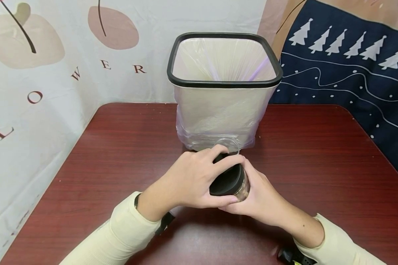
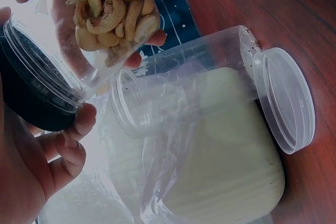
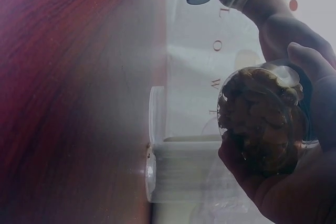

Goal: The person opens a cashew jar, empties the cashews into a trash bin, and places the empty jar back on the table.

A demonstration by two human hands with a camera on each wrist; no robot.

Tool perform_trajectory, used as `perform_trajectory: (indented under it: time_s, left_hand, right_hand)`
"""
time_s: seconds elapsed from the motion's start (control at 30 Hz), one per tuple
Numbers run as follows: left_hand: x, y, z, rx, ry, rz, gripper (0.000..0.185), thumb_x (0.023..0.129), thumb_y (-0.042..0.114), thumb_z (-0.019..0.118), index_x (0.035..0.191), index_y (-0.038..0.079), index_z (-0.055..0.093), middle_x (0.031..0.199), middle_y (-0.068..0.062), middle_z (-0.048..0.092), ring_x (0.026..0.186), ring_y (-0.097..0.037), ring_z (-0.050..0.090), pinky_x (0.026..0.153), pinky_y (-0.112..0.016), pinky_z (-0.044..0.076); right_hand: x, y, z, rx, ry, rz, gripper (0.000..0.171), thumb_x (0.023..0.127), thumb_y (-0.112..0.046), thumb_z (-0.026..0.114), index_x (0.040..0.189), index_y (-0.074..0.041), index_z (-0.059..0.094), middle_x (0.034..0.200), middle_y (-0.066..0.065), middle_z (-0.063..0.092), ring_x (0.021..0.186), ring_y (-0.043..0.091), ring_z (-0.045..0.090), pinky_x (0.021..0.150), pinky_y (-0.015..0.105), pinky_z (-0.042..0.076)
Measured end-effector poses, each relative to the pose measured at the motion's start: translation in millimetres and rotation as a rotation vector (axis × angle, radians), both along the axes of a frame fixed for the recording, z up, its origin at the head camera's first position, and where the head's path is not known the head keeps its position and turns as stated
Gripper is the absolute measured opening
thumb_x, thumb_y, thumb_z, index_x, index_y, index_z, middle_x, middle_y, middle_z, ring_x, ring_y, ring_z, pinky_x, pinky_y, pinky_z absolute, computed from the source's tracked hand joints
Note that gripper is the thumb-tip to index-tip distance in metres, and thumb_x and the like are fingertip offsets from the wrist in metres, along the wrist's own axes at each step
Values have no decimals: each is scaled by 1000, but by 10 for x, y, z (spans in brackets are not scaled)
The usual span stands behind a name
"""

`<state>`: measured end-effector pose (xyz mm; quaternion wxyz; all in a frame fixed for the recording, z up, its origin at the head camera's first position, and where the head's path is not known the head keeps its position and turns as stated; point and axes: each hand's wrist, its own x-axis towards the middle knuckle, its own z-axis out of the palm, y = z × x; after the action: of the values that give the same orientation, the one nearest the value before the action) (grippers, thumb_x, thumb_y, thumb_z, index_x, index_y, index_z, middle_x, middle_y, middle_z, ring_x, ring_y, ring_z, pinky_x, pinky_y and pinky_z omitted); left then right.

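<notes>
Both hands clamp one jar of cashews (image 1: pixel 240 186) above the counter (image 1: pixel 119 147): left hand (image 1: pixel 192 180) round its black lid (image 1: pixel 226 180), right hand (image 1: pixel 262 198) apparently cupping the base. An abrupt twist-off could scatter nuts toward the lined bin (image 1: pixel 223 92) beyond the grip.

A dark red wood-grain table (image 1: pixel 318 165) fills the lower view, glossy under even light. Behind it on the left hangs a pale cloth (image 1: pixel 53 92) printed with pink leaf shapes and brown letters. To the right hangs a navy cloth (image 1: pixel 351 81) with white fir trees, wavy lines and dots.
</notes>
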<state>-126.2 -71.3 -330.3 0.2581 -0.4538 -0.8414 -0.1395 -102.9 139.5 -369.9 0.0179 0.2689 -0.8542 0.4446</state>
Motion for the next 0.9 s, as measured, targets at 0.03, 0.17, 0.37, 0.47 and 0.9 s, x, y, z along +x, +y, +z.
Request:
perform_trajectory:
  time_s: [0.03,0.17,0.37,0.47,0.9]
  left_hand:
    - [1,2,-2,4,-1,4,70,78,68,66,133,26,56,116,0,57,80,-12,61,53,-29,50]
    - [6,12,-8,11,-2,15,68,79,67,65,133,26,56,115,0,58,80,-12,61,53,-29,50]
    - [17,28,-9,20,-9,31,69,78,67,66,133,25,56,114,1,58,80,-12,61,53,-29,51]
    - [23,35,-7,24,-14,43,69,78,67,66,132,26,56,113,1,58,79,-12,61,53,-29,51]
    - [34,4,10,20,-66,25,80,77,69,68,142,26,52,120,1,58,86,-12,65,56,-30,52]
  right_hand:
    - [-1,-1,0,-3,0,0,87,65,-23,91,137,-30,43,119,-14,62,100,6,62,85,27,52]
    - [-8,-5,-2,-10,9,6,85,66,-24,91,135,-31,44,118,-14,61,100,7,62,85,27,52]
    - [-11,-7,-9,-8,26,2,84,65,-24,91,135,-30,44,117,-15,62,100,6,62,85,27,52]
    - [-11,-5,-9,-7,21,-2,83,66,-23,91,134,-30,45,116,-15,62,100,6,62,85,26,52]
    - [-9,9,-13,-15,-7,9,89,67,-23,91,140,-30,41,123,-14,61,104,7,63,87,26,52]
